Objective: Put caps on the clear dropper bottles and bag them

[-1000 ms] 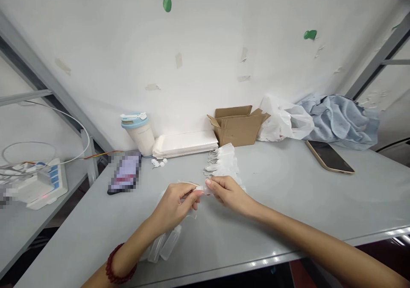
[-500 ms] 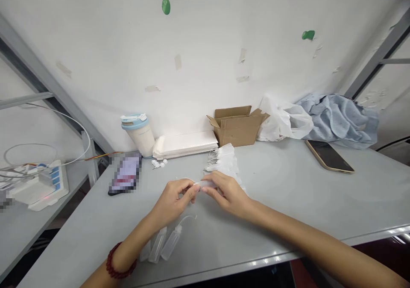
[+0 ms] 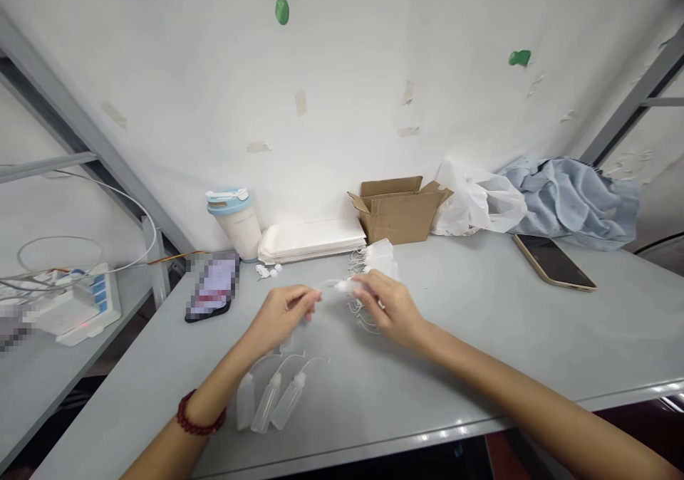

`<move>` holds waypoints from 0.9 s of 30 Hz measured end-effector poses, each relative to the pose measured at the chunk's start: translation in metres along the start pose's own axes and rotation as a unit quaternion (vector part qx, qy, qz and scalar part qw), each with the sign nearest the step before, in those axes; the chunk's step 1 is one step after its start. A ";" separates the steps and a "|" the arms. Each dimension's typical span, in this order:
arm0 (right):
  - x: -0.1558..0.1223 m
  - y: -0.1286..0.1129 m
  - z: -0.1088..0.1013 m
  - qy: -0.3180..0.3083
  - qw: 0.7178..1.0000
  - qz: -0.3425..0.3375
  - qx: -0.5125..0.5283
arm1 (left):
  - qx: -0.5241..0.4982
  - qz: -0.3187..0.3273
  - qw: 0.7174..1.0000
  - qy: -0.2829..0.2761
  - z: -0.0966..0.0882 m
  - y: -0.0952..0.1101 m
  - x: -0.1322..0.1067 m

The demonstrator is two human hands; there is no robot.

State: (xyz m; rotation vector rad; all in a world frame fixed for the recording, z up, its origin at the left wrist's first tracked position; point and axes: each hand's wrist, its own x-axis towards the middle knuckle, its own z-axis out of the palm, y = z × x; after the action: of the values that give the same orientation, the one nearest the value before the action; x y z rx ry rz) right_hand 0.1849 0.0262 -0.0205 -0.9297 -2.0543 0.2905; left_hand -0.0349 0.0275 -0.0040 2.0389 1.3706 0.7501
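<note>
Nearest, well in front of the cardboard box (image 3: 400, 218) and off to its left, three translucent bottles (image 3: 266, 405) are lying side by side, their thin tubes pointing away from the person. Farther in, in front of the box and to its left, the left hand (image 3: 281, 316) is hovering with its fingertips drawn together; whether they are pinching anything, I cannot tell. Before the box, the right hand (image 3: 392, 305) is closing around the held bottle (image 3: 343, 286), hiding most of its body, while a curved tube (image 3: 328, 283) is reaching toward the left hand. The plastic is probably giving under pressure, so steadying it lightly and working close to the neck would be wiser than pulling on the tube. Just in front of the box, a heap of similar bottles (image 3: 380, 253) is spreading; their loose tubes could be snagging, so keeping the held bottle clear is worthwhile.
</note>
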 end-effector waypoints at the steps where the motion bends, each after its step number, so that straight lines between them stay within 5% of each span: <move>1: 0.002 0.007 -0.001 0.022 0.999 -0.004 -0.039 | 0.037 -0.008 0.999 0.032 -0.004 -0.010 0.004; 5: 0.010 0.031 -0.006 0.047 0.977 0.024 -0.206 | 0.251 0.024 0.949 0.191 -0.021 -0.056 0.018; 10: 0.012 0.038 -0.008 0.014 0.959 0.031 -0.281 | 0.294 0.035 0.938 0.178 -0.031 -0.086 0.025; 16: 0.007 0.013 -0.006 0.057 0.974 -0.070 -0.206 | 0.297 0.032 0.941 0.161 -0.024 -0.088 0.028; 21: -0.014 -0.025 0.013 -0.109 0.982 -0.141 -0.069 | 0.288 0.029 0.947 0.141 -0.020 -0.083 0.028; 24: -0.028 -0.047 0.029 -0.249 0.956 -0.148 -0.043 | 0.279 0.030 0.951 0.128 -0.018 -0.078 0.028; 27: -0.035 -0.060 0.040 -0.301 0.936 -0.173 -0.061 | 0.268 0.034 0.956 0.114 -0.018 -0.072 0.028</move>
State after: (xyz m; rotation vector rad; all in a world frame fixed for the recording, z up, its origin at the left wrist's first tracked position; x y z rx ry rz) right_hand 0.1366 -0.0353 -0.0365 -0.5646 -2.7822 0.2817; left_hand -0.0835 0.0791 -0.0397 2.4808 1.7953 0.7135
